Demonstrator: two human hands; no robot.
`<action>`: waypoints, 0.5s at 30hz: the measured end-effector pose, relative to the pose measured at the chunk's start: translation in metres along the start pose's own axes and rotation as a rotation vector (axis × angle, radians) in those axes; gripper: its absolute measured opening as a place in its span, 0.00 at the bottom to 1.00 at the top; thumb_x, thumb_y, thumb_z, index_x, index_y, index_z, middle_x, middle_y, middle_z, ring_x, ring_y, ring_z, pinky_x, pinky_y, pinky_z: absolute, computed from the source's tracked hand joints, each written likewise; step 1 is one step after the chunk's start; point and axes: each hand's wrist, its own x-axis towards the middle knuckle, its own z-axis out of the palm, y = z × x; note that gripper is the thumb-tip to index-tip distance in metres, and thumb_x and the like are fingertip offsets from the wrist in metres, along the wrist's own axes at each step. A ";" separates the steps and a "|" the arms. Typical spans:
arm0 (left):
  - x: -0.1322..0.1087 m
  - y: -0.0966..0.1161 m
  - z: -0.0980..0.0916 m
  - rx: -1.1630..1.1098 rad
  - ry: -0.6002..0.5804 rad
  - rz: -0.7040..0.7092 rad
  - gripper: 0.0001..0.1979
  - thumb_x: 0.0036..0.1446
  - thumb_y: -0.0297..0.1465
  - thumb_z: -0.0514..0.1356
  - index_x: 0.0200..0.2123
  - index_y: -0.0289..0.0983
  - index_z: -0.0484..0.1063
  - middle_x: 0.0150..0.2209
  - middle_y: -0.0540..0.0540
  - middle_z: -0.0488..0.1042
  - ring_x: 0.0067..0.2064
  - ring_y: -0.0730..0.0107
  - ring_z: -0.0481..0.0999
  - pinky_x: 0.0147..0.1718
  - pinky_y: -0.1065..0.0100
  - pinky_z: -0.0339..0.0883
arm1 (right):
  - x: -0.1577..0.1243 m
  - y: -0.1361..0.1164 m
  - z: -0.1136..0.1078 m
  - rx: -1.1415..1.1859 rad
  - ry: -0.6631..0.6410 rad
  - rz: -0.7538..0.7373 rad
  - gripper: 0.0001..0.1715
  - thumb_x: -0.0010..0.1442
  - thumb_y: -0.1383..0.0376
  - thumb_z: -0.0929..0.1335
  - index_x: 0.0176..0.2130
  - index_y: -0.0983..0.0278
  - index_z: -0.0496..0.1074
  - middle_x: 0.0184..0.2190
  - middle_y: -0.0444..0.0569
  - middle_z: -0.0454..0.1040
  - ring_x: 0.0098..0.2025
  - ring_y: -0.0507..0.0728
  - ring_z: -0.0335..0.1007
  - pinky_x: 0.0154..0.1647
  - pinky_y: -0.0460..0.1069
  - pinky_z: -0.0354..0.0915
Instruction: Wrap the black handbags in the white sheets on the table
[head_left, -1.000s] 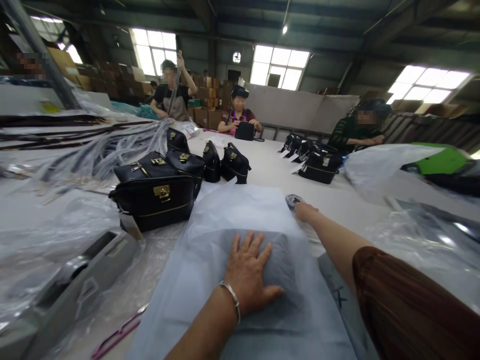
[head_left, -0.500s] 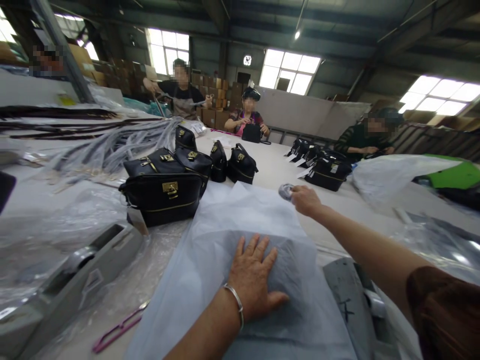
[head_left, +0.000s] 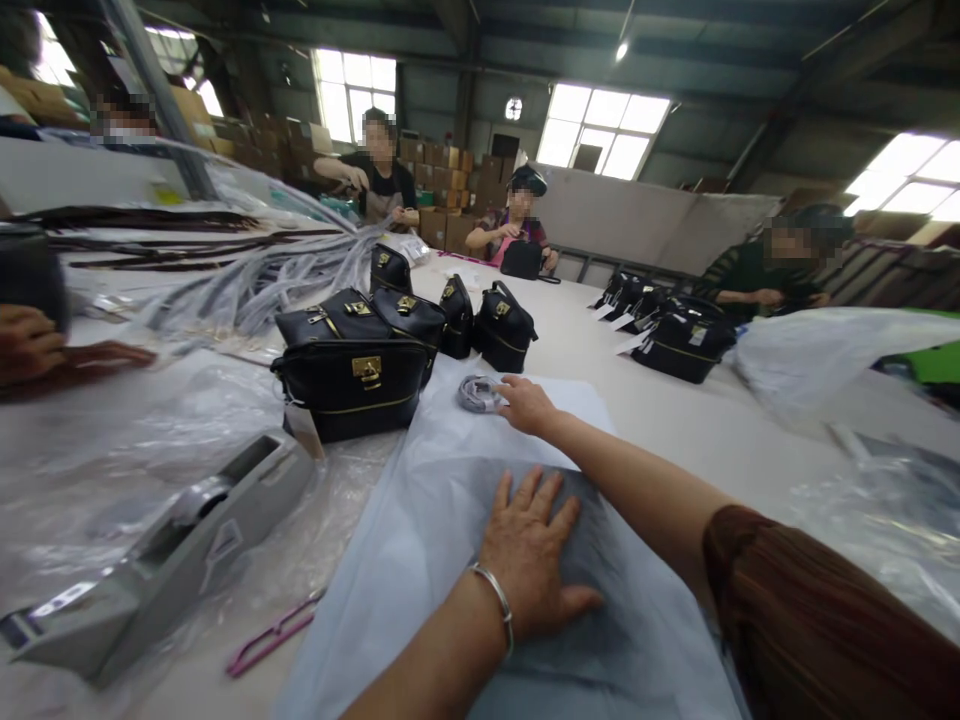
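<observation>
L hand (head_left: 529, 555), fingers spread wide, presses flat on the pale dust bag (head_left: 435, 500) on the desk (head_left: 592, 355); R hand (head_left: 529, 405) pinches a grey coil (head_left: 476, 393) at the bag's far end: keep L pressure even, bag taut; vs. 0.5 s ago, R hand + coil sit further left, over the bag.

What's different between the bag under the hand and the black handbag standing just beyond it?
The covered bag lies flat inside a pale see-through cover; the black handbag stands upright and bare. The covered bag shows only as a dark blur, while the black handbag shows its gold clasp and trim. The left hand presses flat on the covered bag; no hand is on the black handbag. Both sit on the white table.
</observation>
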 end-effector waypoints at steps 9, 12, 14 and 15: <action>0.003 0.007 -0.002 0.107 0.009 -0.004 0.47 0.52 0.62 0.60 0.70 0.46 0.57 0.73 0.42 0.53 0.74 0.39 0.43 0.71 0.37 0.32 | -0.153 -0.010 -0.032 0.361 0.149 0.002 0.28 0.71 0.55 0.59 0.62 0.61 0.72 0.65 0.53 0.67 0.67 0.62 0.61 0.68 0.58 0.57; 0.006 0.010 0.002 0.140 0.005 0.007 0.47 0.53 0.58 0.62 0.70 0.42 0.58 0.72 0.39 0.54 0.73 0.39 0.44 0.71 0.39 0.30 | -0.204 -0.027 -0.019 0.328 0.096 0.046 0.32 0.74 0.55 0.54 0.69 0.61 0.61 0.71 0.52 0.57 0.73 0.62 0.49 0.72 0.60 0.48; 0.006 0.012 0.005 0.170 0.009 0.033 0.47 0.53 0.56 0.62 0.70 0.40 0.58 0.72 0.37 0.53 0.73 0.39 0.44 0.70 0.40 0.30 | -0.226 -0.034 -0.006 0.293 0.080 0.118 0.34 0.74 0.54 0.53 0.73 0.61 0.54 0.74 0.51 0.50 0.75 0.63 0.40 0.73 0.63 0.42; 0.005 0.012 0.005 0.182 0.009 0.047 0.47 0.53 0.56 0.63 0.70 0.40 0.57 0.72 0.37 0.53 0.73 0.39 0.44 0.70 0.39 0.30 | -0.233 -0.035 0.000 0.285 0.082 0.158 0.34 0.74 0.54 0.54 0.73 0.61 0.51 0.75 0.51 0.47 0.76 0.63 0.37 0.73 0.63 0.40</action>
